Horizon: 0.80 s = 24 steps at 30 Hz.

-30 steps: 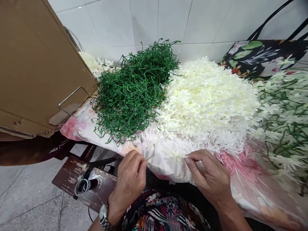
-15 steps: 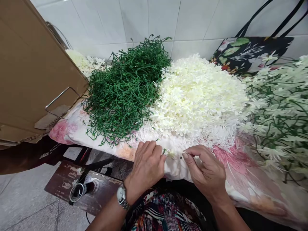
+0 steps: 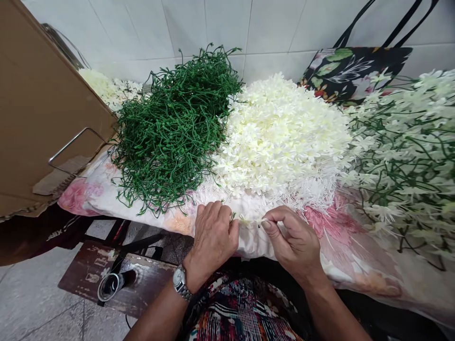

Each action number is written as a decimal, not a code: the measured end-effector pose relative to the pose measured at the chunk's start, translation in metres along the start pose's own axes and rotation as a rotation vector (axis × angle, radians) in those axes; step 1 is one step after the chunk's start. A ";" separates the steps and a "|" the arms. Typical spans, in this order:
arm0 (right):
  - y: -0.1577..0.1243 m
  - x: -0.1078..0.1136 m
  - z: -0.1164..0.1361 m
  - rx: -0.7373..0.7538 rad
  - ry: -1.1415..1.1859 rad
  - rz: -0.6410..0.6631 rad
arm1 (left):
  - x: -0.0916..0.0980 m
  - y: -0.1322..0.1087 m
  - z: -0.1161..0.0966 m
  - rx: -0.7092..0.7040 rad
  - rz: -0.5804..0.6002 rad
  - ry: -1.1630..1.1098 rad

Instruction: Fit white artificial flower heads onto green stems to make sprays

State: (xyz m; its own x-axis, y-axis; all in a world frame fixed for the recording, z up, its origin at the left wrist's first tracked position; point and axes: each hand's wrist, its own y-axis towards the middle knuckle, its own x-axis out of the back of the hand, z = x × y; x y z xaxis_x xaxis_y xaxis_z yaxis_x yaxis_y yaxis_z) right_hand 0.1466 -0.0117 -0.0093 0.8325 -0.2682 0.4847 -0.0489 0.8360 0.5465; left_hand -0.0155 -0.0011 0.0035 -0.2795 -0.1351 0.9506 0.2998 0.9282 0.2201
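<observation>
My left hand (image 3: 215,232), with a wristwatch, is closed just in front of the table edge. A green artificial stem tip (image 3: 232,216) sticks out between its thumb and index finger; the rest is hidden. My right hand (image 3: 295,241) pinches thumb to index finger, with a tiny white piece at the fingertips, too small to name. Between the hands a small pale artificial flower (image 3: 245,219) shows over the cloth. Beyond them are a heap of green artificial stems (image 3: 174,128) and a heap of white flower heads (image 3: 284,132), with thin white strands (image 3: 313,189) along its front.
Assembled white flowers on green stems (image 3: 412,161) are piled at the right. A floral bag (image 3: 359,73) leans on the tiled wall. At left stands a cardboard box (image 3: 46,109) with a wire handle. A cup of dark liquid (image 3: 111,285) rests on a low wooden bench (image 3: 152,274).
The whole view has shifted slightly, so everything sits a little further left. Both hands keep nearly the same pinched pose, and the heaps look the same.
</observation>
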 end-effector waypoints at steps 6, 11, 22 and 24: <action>0.000 0.000 0.000 0.014 0.003 0.001 | 0.000 0.002 -0.001 0.022 -0.060 -0.033; 0.001 0.002 0.001 0.034 0.019 -0.008 | 0.007 -0.004 0.003 -0.008 -0.237 -0.218; 0.014 0.019 0.031 0.008 0.250 0.072 | 0.021 -0.009 -0.001 0.190 -0.179 -1.183; 0.019 0.023 0.037 0.033 0.258 0.094 | 0.015 -0.010 -0.004 0.240 -0.097 -1.362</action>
State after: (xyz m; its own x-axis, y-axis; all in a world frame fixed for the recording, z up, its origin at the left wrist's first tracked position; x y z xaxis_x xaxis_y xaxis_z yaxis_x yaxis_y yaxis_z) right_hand 0.1440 -0.0193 0.0376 0.9363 -0.0557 0.3467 -0.1472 0.8342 0.5314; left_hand -0.0190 -0.0139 0.0165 -0.9923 0.1099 -0.0572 0.1040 0.9898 0.0976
